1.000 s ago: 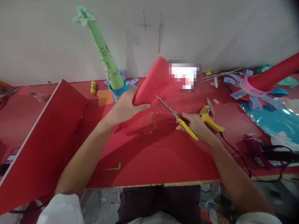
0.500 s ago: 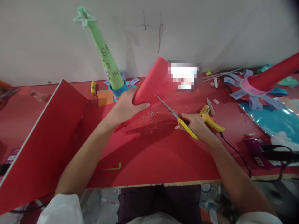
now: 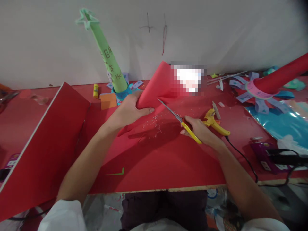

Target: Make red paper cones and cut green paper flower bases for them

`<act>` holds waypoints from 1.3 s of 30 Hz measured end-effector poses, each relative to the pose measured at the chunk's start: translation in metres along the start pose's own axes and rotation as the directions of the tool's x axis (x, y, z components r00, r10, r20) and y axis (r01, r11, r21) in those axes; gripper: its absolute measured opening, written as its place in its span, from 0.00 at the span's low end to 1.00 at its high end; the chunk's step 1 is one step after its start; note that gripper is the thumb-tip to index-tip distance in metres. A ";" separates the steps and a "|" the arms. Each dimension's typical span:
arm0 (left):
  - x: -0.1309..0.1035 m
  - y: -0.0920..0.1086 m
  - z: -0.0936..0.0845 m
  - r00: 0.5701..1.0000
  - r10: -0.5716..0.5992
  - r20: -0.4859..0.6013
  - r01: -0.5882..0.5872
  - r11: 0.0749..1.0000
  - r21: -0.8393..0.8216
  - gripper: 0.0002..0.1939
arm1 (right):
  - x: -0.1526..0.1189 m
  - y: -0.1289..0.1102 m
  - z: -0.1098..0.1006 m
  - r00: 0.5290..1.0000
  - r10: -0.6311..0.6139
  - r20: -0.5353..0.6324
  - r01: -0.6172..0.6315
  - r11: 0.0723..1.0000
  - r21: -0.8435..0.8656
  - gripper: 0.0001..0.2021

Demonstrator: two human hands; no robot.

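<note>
A red paper (image 3: 157,80), rolled into a tube-like shape, is gripped by my left hand (image 3: 131,109), the thumb pressed along its lower end. My right hand (image 3: 197,130) is closed around yellow-handled scissors (image 3: 191,132), whose blades point up and left. Their tips lie by the lower edge of the paper; whether they touch it I cannot tell. Small silvery bits (image 3: 156,125) are scattered on the red surface below the paper. Just right of my right hand lies a yellow glue gun (image 3: 214,123) with a black cord.
At the back stand a green paper tube (image 3: 107,57) with a star on top and a glue stick (image 3: 96,91). A red board (image 3: 55,138) tilts up on the left. To the right are a red tube (image 3: 284,75) with a pink collar, blue plastic (image 3: 274,125) and a purple box (image 3: 262,154).
The lower right edge of the red paper has opened a little, with a dark fold showing near the scissor tips. My right hand and the scissors have shifted slightly left.
</note>
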State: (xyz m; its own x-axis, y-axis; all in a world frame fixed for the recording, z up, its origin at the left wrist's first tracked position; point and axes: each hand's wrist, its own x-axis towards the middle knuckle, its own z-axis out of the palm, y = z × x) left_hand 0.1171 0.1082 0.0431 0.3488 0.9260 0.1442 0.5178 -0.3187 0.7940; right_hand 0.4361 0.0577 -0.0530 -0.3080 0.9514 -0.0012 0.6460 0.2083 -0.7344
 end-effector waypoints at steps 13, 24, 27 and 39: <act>-0.002 0.006 0.003 0.986 -0.090 0.138 0.112 0.981 -0.161 0.23 | 0.002 -0.002 0.004 0.998 -0.019 -0.064 0.018 1.000 -0.016 0.35; -0.004 0.007 0.002 0.973 -0.129 0.191 0.171 0.960 -0.221 0.26 | 0.002 -0.008 -0.003 1.000 -0.021 -0.023 0.021 1.000 -0.005 0.34; -0.004 0.008 0.000 0.972 -0.126 0.200 0.169 0.963 -0.212 0.26 | 0.002 -0.008 -0.004 1.000 -0.028 0.005 0.028 0.999 -0.018 0.33; -0.003 0.003 -0.004 0.959 -0.120 0.257 0.144 0.987 -0.074 0.29 | 0.002 -0.006 -0.001 0.998 -0.017 0.060 0.017 1.000 0.000 0.33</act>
State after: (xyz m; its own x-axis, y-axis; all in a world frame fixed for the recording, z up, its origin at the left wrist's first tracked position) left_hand 0.1149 0.1050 0.0473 0.4725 0.8746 -0.1088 0.5034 -0.1664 0.8479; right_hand 0.4320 0.0585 -0.0475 -0.3606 0.9322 -0.0295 0.6406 0.2245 -0.7343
